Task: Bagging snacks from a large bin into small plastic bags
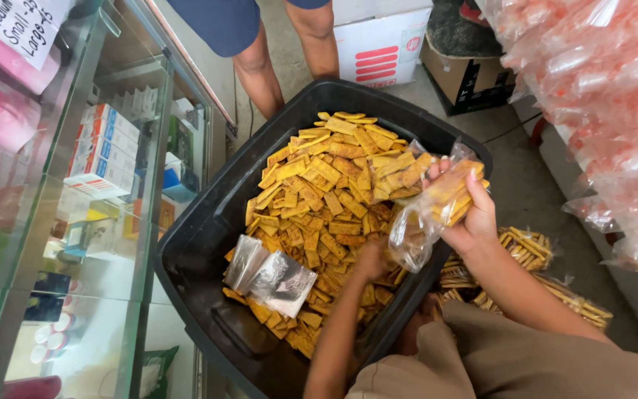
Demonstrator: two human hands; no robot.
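Two hands are seen over the black tub (208, 244) of yellow crackers (319, 192). A clear plastic bag (426, 222), partly filled with crackers, is gripped by the right hand (470, 218) above the tub's right rim. The left hand (373, 258) is pressed among the crackers inside the tub; its fingers are hidden.
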